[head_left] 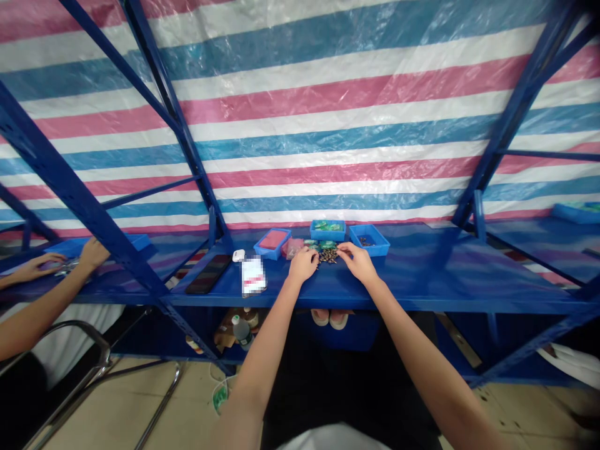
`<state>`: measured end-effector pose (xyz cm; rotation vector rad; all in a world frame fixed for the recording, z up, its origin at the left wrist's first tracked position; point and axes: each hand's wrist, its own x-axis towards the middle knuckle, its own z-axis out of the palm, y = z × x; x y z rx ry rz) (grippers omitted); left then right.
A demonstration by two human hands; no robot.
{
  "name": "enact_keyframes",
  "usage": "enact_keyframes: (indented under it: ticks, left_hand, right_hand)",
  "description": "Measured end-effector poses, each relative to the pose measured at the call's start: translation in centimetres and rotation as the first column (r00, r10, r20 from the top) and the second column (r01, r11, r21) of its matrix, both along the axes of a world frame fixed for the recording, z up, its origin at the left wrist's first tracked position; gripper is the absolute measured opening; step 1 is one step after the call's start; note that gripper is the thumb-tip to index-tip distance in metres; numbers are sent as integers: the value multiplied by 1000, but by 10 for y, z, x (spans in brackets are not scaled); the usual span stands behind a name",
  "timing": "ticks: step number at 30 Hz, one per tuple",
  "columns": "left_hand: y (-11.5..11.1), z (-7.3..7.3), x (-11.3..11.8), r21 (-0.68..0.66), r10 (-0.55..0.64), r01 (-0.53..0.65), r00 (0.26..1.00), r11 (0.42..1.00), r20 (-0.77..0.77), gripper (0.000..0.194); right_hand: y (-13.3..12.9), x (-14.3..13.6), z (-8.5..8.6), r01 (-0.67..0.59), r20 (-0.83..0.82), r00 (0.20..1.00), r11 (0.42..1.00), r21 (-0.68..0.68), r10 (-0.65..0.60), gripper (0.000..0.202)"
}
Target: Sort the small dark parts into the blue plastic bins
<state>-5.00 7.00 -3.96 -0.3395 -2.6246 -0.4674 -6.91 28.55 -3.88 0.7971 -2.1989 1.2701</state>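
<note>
A heap of small brass-and-dark metal pieces (329,255), too small to name, lies on the blue shelf between my two hands. My left hand (304,265) rests at the heap's left edge, fingers curled and bunched together. On the other side, my right hand (358,261) touches the heap's edge with thumb and fingertips brought together. Whatever either hand's fingertips hold is too small to make out. Small green packets (330,244) lie just behind the heap. Beside my left hand sits a pink plastic bag (294,247).
Behind the heap stand a blue bin of green packets (328,234), a blue bin with few small pieces (382,247) and a blue bin with pink contents (266,252). A black phone (209,274) and white case (239,255) lie left. A co-worker's hands (94,253) work beyond the blue post (89,200).
</note>
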Motion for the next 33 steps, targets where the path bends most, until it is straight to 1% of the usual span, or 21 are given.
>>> enact_keyframes:
  ticks: [3, 7, 9, 11, 12, 13, 15, 16, 17, 19, 21, 23, 25, 26, 28, 30, 33]
  left_hand:
    - [0, 1, 1, 14, -8, 8, 1000, 1000, 1, 25]
    - [-1, 0, 0, 16, -8, 8, 1000, 1000, 2, 24]
    - [-1, 0, 0, 16, -7, 7, 1000, 1000, 2, 24]
    - [-1, 0, -1, 17, -4, 4, 1000, 1000, 6, 24]
    - [-1, 0, -1, 17, -3, 2, 1000, 1000, 9, 24]
    - [-1, 0, -1, 16, -3, 3, 1000, 1000, 11, 23]
    - [-1, 0, -1, 16, -3, 3, 1000, 1000, 12, 23]
    - [-1, 0, 0, 16, -4, 4, 1000, 1000, 12, 24]
    - [-1, 0, 0, 16, -4, 4, 1000, 1000, 12, 24]
    - [-1, 0, 0, 16, -4, 4, 1000, 1000, 12, 25]
    - [-1, 0, 0, 14, -3, 3, 1000, 1000, 11, 25]
    - [-1, 0, 0, 10, -3, 3, 1000, 1000, 7, 25]
    - [-1, -1, -1, 5, -2, 2, 1000, 1000, 2, 25]
    - [-1, -1, -1, 2, -2, 2, 1000, 1000, 0, 25]
    - [-1, -1, -1, 0, -2, 2, 1000, 1000, -1, 25]
    - [-1, -1, -1, -1, -4, 4, 1000, 1000, 0, 25]
    - [-1, -1, -2, 2, -12, 12, 1000, 1000, -2, 23]
  right_hand:
    - [-1, 1, 0, -37, -17, 999, 999, 1, 37, 18]
    - [-1, 3, 1, -34, -26, 999, 999, 23, 34, 19]
    - [1, 1, 1, 6, -62, 998, 1000, 24, -5, 21]
    - [5, -2, 1, 117, -131, 985, 993, 27, -113, 22]
    - [8, -4, 1, 205, -164, 966, 978, 23, -199, 23]
    - [11, -5, 1, 307, -186, 936, 952, 16, -299, 23]
    - [17, -7, 0, 502, -189, 850, 865, 9, -492, 23]
    - [19, -8, 0, 576, -179, 806, 818, 16, -564, 24]
    - [20, -8, 0, 626, -174, 772, 779, 33, -612, 24]
    - [20, -6, 0, 674, -192, 733, 735, 73, -653, 26]
    - [17, -3, 1, 673, -244, 731, 731, 108, -637, 26]
    - [13, -1, 3, 621, -292, 774, 763, 177, -562, 26]
    - [9, -1, 3, 508, -295, 855, 804, 308, -427, 28]
    - [7, -1, 2, 434, -275, 897, 815, 385, -347, 28]
    - [3, -3, -1, 294, -215, 953, 810, 507, -212, 26]
    - [1, -6, -5, 208, -170, 976, 803, 558, -135, 27]
    - [2, -10, -10, 145, -133, 987, 821, 552, -85, 27]
